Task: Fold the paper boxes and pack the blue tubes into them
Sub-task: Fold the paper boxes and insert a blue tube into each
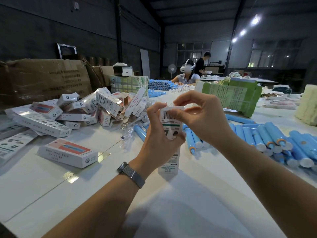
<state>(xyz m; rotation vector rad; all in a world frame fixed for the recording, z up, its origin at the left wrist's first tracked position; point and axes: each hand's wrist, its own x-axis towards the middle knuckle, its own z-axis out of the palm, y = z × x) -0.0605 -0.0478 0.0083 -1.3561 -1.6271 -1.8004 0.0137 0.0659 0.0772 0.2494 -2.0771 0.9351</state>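
A white paper box [169, 162] with a barcode stands upright over the table's middle. My left hand [161, 133] grips its body from the left. My right hand [200, 115] pinches the flap at the box's top end with thumb and fingers. Whether a tube is inside is hidden. Loose blue tubes [264, 136] with white caps lie on the table to the right, and a few more blue tubes [139, 131] lie just behind the box.
A closed box [68, 152] lies at the left front. Behind it is a heap of folded boxes [96, 107]. Flat box blanks [12, 143] lie at the far left. A green bundle [235, 97] stands at back right. A person sits at the far end.
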